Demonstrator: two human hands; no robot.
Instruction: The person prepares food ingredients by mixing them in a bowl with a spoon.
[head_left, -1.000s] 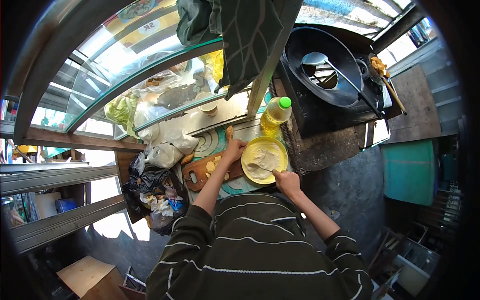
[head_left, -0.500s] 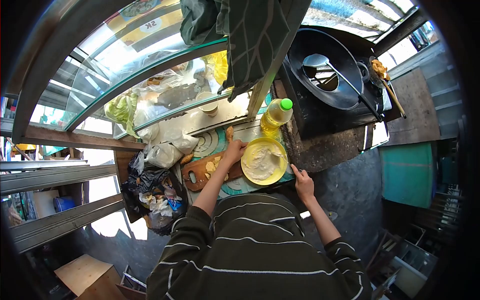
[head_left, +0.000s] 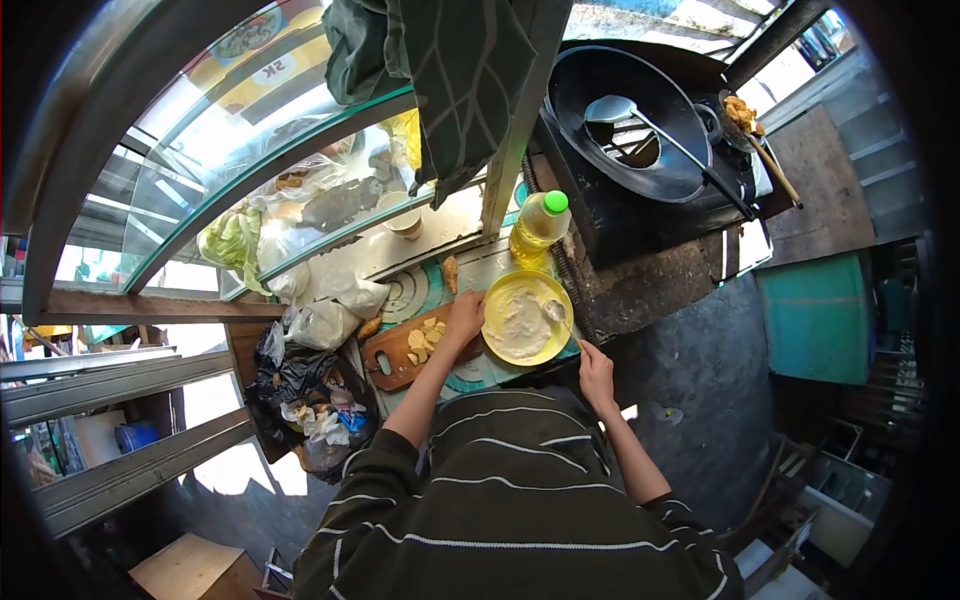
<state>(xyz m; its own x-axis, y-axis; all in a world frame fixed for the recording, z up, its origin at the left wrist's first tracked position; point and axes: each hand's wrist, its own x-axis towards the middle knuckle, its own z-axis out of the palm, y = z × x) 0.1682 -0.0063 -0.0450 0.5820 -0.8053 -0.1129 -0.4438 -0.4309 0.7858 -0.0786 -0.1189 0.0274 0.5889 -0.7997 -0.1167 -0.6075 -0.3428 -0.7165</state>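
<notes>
— So, where's your left hand (head_left: 465, 318) rn?
— Centre of frame, resting on the rim of the yellow bowl (head_left: 527, 317), fingers curled against its left edge. Looks like you're steadying it so it won't slide on the counter (head_left: 470, 375). Can't tell if that counts as a real grip or just a press.
— And the right hand (head_left: 596, 372)?
— Just below-right of the bowl, closed on the handle end of a spoon (head_left: 556, 314); its head sits in the white batter (head_left: 518, 325) at the bowl's right side. Low angle, prob. bc you're working along the wall of the bowl.
— What's around it?
— Wooden cutting board (head_left: 400, 352) w/ pale cut pieces (head_left: 424, 340) just left of the bowl, touching your left wrist area, so they're within easy reach. Oil bottle (head_left: 537, 225) w/ green cap stands upright just above the bowl. Black wok (head_left: 628, 120) w/ a ladle in it, upper right, well apart. Bin bag w/ scraps (head_left: 305, 395) sits lower left of the board.
</notes>
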